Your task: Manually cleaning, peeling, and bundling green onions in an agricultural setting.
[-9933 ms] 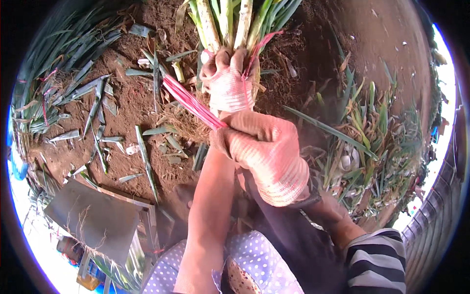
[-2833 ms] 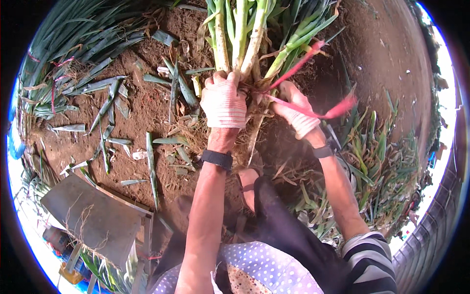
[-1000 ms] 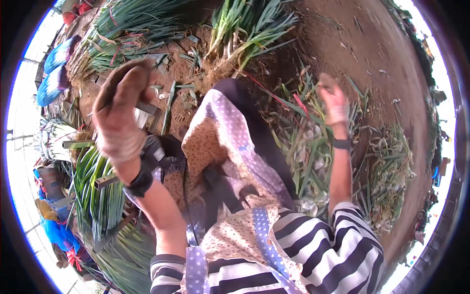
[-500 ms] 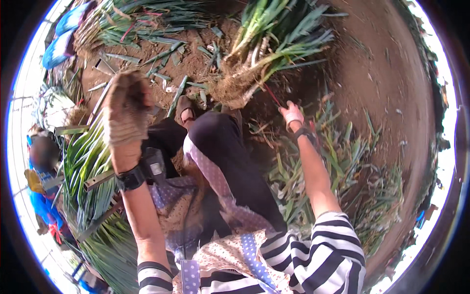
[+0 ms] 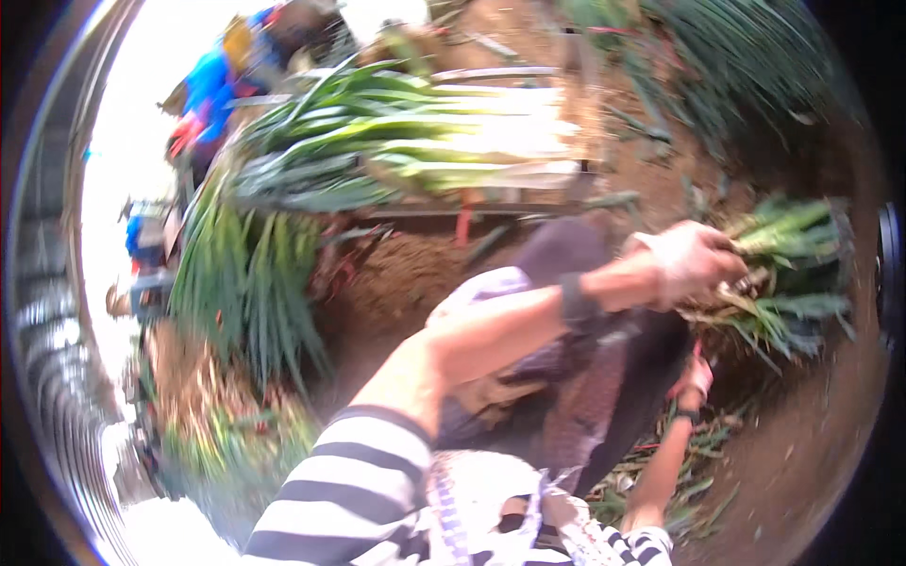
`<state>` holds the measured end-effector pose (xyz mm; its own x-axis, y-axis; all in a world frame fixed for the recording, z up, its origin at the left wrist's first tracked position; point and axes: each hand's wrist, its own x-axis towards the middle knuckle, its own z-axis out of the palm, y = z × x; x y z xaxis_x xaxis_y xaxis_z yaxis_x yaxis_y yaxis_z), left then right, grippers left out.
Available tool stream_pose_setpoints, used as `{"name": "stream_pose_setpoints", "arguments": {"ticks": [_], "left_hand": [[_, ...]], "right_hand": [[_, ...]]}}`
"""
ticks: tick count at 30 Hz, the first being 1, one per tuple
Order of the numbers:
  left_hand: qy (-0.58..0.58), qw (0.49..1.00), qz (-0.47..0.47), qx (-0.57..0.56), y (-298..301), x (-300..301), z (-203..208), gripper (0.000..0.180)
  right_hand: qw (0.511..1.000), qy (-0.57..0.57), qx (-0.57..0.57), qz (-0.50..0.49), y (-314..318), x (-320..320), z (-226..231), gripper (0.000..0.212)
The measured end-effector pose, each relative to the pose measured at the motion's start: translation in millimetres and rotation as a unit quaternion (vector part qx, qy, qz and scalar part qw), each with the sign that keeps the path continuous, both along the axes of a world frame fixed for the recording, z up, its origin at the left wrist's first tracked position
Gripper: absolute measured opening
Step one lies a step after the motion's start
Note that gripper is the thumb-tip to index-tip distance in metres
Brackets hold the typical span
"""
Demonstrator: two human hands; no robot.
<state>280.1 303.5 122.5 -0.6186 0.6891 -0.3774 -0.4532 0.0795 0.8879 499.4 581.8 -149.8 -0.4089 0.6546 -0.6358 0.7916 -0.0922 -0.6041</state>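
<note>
A loose bunch of leeks (image 5: 797, 236) lies at the right with its green leaves pointing right. My left hand (image 5: 687, 262), in a pale glove, reaches across my knees to the root end of this bunch. Its fingers are curled over the stems there, though motion smears them. Lower down, beside my dark trouser leg, my right hand (image 5: 696, 375) is closed on a thin red cord (image 5: 696, 349). How the cord runs under the bunch is hidden.
A metal rack (image 5: 444, 209) at the upper left carries leeks (image 5: 472, 132) laid side by side. More leeks hang (image 5: 250, 274) off its left end. Another heap (image 5: 736, 66) lies at the upper right. Trimmed leaves (image 5: 661, 472) litter the ground by my right forearm. A blue-clad person (image 5: 212, 90) is farther off.
My view has swung left. My left hand, raised apart from the bunch before, is now on its root end. My right hand still holds the red cord.
</note>
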Motion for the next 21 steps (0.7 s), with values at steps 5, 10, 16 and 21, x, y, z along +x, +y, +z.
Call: {"name": "stream_pose_setpoints", "arguments": {"ticks": [5,10,16,21], "left_hand": [[0.316,0.938,-0.132,-0.049,-16,28,-4,0.049],[0.464,0.844,-0.232,0.137,-9,89,34,0.066],[0.455,0.836,-0.286,0.115,-44,120,65,0.027],[0.489,0.819,0.117,0.275,-194,34,89,0.009]], "right_hand": [[0.979,0.175,-0.083,0.065,-70,51,147,0.018],[0.738,0.234,0.43,0.465,-129,65,297,0.011],[0.921,0.232,0.14,0.28,-159,78,376,0.008],[0.931,0.228,0.088,0.273,-201,71,400,0.037]]}}
